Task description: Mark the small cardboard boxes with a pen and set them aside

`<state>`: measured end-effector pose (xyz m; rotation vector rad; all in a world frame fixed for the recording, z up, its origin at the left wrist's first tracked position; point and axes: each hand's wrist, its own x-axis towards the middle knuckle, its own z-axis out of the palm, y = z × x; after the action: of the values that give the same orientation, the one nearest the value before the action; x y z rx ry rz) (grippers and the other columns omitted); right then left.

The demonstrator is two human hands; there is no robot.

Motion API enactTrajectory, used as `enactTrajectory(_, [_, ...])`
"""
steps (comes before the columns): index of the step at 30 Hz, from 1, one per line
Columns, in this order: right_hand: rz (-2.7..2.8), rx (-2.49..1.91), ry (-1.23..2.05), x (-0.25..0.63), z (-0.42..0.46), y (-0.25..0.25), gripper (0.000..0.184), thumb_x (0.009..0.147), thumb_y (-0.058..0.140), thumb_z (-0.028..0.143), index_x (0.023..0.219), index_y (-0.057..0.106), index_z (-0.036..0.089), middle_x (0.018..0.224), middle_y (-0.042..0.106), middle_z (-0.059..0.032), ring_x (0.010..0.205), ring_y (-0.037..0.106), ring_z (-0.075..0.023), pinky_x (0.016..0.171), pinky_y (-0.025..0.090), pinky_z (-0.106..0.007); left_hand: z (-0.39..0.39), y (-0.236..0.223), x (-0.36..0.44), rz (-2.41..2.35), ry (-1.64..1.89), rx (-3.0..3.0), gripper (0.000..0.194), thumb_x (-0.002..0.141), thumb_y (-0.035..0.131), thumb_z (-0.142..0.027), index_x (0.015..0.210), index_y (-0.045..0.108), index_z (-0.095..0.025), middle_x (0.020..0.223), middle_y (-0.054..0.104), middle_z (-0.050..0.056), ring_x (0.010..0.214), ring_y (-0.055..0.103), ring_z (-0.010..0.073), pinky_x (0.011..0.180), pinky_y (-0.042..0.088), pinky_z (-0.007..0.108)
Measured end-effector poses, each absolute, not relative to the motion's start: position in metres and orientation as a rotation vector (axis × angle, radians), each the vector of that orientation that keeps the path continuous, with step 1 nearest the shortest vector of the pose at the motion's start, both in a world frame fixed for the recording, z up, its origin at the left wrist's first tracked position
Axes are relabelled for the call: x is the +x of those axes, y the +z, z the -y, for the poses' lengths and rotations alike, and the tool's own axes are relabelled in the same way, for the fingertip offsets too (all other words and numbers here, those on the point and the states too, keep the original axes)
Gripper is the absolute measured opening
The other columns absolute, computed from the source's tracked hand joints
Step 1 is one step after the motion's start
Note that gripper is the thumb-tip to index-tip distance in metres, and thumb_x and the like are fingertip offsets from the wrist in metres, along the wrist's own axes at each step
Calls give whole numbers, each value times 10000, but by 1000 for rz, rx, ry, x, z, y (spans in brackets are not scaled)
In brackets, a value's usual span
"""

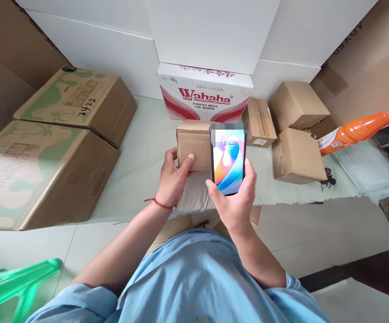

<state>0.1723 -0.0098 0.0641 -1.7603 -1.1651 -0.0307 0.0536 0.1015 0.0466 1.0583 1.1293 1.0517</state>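
My left hand (175, 176) grips a small brown cardboard box (194, 146) by its left end, thumb on the near face and fingers behind. In my right hand (235, 197) is a smartphone (228, 163), held upright between thumb and fingers. Its screen is lit, with a colourful wallpaper and a clock, part of it blurred out. The phone covers the right end of the small box. Behind both stands a white and red Wahaha water carton (206, 96).
Two large green-printed cartons (108, 105) stand on the left of the covered table (140, 134). More small brown boxes (298, 154) sit at the right, beside an orange bottle (359, 130) and a clear plastic bag (369, 166). A green stool (22, 287) is at lower left.
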Motion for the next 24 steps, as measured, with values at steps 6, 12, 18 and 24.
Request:
enactTrajectory(6, [1146, -1806, -102, 194, 22, 54, 910, 885, 784, 572, 1604, 359, 212, 1402, 597, -211, 1296, 635, -374, 1093, 554, -557, -101, 47, 48, -1131, 1031, 1075, 593, 845, 789, -559, 1283, 554, -237, 1516, 558, 122, 1284, 648, 287, 813, 681, 340])
enactTrajectory(12, [930, -2327, -9, 272, 54, 16, 940, 762, 808, 574, 1551, 473, 188, 1311, 640, -199, 1189, 674, -409, 982, 563, -530, -94, 38, 31, -1050, 955, 963, 563, 748, 800, -420, 1237, 572, -261, 1462, 568, 79, 1181, 647, 236, 762, 635, 274])
enactTrajectory(18, [962, -2682, 312, 308, 70, -13, 920, 791, 767, 573, 1572, 481, 181, 1287, 631, -204, 1063, 717, -393, 875, 563, -477, -91, 26, 10, -1004, 864, 663, 382, 752, 669, -419, 1095, 599, -268, 1192, 661, 48, 1009, 682, 235, 766, 678, 386])
enactTrajectory(24, [1182, -2560, 183, 309, 65, -27, 867, 845, 767, 569, 1545, 499, 132, 1390, 585, -271, 1291, 579, -455, 1031, 518, -591, -94, 23, -1, -1131, 731, 693, 771, 817, 658, -863, 1325, 586, -288, 1335, 673, 138, 1088, 728, 302, 775, 693, 450])
